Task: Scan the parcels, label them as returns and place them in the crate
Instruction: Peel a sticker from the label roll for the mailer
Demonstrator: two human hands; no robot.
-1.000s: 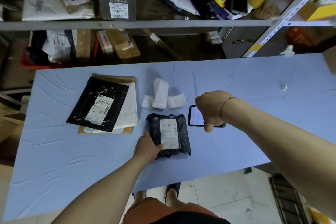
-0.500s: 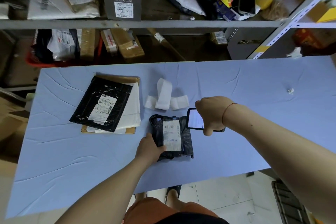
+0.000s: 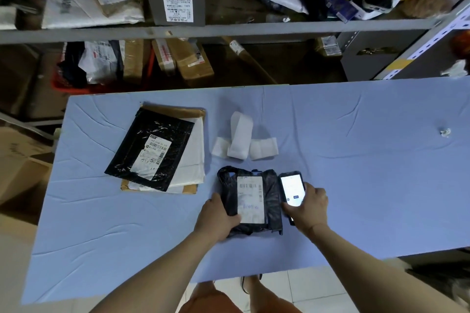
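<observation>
A small black plastic parcel (image 3: 272,198) with a white shipping label lies near the front edge of the blue table (image 3: 368,173). My left hand (image 3: 216,216) grips its left lower corner, thumb on the label. My right hand (image 3: 309,207) holds a handheld scanner (image 3: 292,189) with a lit screen, right beside the parcel's right edge. At the left lies a stack of parcels (image 3: 157,150), a black bag with a label on top of white and brown envelopes. A strip of white labels (image 3: 241,141) lies behind the small parcel.
Metal shelves (image 3: 229,29) behind the table hold boxes, bags and parcels. A red crate (image 3: 66,81) with parcels sits low at the back left. A cardboard box (image 3: 17,157) stands left of the table. A small crumpled scrap (image 3: 445,132) lies at the right.
My right hand has come down and toward me with the scanner, turning its screen up beside the parcel. My left hand stays on the parcel.
</observation>
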